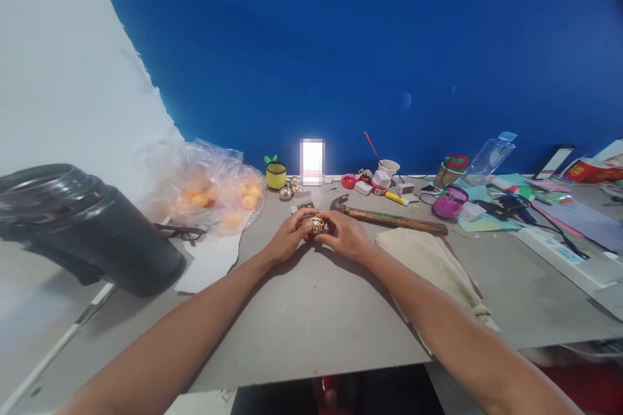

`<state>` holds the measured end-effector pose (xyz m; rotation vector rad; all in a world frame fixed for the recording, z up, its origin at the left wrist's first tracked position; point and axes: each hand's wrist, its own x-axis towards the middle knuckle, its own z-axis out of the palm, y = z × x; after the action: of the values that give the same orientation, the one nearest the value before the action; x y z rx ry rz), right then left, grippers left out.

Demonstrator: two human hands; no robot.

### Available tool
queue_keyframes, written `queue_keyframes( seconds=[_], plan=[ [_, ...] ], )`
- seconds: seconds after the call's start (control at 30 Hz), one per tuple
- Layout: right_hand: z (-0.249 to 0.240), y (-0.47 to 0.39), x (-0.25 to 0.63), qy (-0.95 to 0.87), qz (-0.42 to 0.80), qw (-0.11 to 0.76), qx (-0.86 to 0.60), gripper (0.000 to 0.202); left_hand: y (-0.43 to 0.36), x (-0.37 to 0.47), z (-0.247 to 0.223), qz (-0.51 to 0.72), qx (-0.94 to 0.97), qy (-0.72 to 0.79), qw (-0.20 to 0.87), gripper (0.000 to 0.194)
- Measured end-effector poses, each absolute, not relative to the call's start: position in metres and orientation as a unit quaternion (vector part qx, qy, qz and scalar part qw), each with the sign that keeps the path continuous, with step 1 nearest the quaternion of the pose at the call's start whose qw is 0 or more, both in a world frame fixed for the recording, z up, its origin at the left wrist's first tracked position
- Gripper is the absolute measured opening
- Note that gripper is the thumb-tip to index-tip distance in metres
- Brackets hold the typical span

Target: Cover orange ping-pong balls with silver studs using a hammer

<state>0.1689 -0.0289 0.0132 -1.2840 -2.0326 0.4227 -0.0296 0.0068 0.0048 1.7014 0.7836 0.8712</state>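
A small shiny gold ball with a dark openwork-like pattern [318,226] is between my hands, just above or on the grey table. My left hand [291,233] closes its fingers on the ball's left side. From the right, my right hand [348,235] grips it with thumb and fingers. Parts of the ball are hidden behind the fingertips. Just behind my hands lies a small flat item [302,208], partly covered. Similar gold balls [285,193] sit farther back. A claw hammer [394,217] with a worn wooden handle lies to the right of my right hand.
A beige cloth bag [423,259] lies beside my right forearm. At left are a large dark flask [102,227], glasses [182,231] and a plastic bag of orange balls [209,188]. A bright censored rectangle [312,162] stands at the back. Papers and a power strip [559,249] fill the right.
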Motion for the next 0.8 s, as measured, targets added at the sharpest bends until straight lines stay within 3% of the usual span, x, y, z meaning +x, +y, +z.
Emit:
queue_keyframes(
  seconds=[0.2,0.4,0.53,0.67,0.8],
  plan=[
    [0.015,-0.030,0.169,-0.770,0.161,0.343,-0.514,0.023,0.006,-0.029,0.006,0.369,0.710,0.347,0.489,0.050],
    [0.012,-0.028,0.170,-0.794,0.116,0.330,-0.497,0.026,0.005,-0.028,0.003,0.362,0.717,0.304,0.512,0.045],
    [0.013,-0.018,0.193,-0.727,0.023,0.366,-0.581,0.027,0.006,-0.027,0.004,0.373,0.694,0.336,0.516,0.041],
    [0.006,-0.004,0.221,-0.693,-0.046,0.248,-0.675,0.042,0.005,-0.026,0.007,0.383,0.680,0.357,0.513,0.039],
    [-0.003,0.005,0.228,-0.701,-0.037,0.134,-0.700,0.029,0.003,-0.026,0.008,0.382,0.689,0.369,0.493,0.047]
  ],
)
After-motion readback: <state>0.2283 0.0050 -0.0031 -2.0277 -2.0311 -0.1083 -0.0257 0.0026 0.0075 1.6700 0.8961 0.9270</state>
